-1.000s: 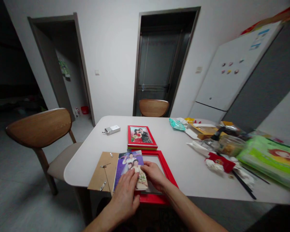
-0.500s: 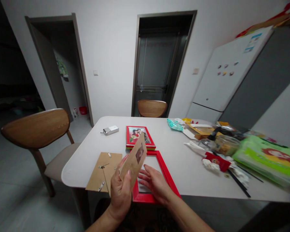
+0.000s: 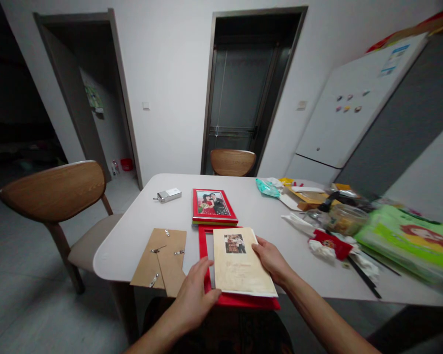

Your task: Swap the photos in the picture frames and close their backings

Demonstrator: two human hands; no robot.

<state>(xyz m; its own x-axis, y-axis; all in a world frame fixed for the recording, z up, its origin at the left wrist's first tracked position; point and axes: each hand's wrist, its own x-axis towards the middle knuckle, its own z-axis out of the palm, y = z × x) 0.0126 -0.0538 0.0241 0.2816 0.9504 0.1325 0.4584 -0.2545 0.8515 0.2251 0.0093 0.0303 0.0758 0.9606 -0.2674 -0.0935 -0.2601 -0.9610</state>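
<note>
A cream paper sheet [image 3: 239,275] with a small printed photo near its top lies over an empty-looking red picture frame [image 3: 203,243] at the table's near edge. My right hand [image 3: 271,260] grips the sheet's right edge, thumb on top. At its lower left corner is my left hand [image 3: 197,295], fingers apart and thumb close to the corner. The sheet hides most of the frame's opening. Left of the frame lies a brown backing board [image 3: 145,263] with metal clips and a stand leg. Just beyond rests a red framed couple photo [image 3: 214,202], apparently atop another frame.
A small silver and white device [image 3: 170,195] is on the table's far left. Along the right lie a teal plastic bag [image 3: 268,188], a clear jar [image 3: 349,220], crumpled tissues and a green packet [image 3: 409,241]. Wooden chairs stand left [image 3: 59,191] and behind [image 3: 232,162].
The sheet has gone from tilted in my left hand to lying over the red frame. My right hand has taken its right edge; my left hand has loosened at the lower left.
</note>
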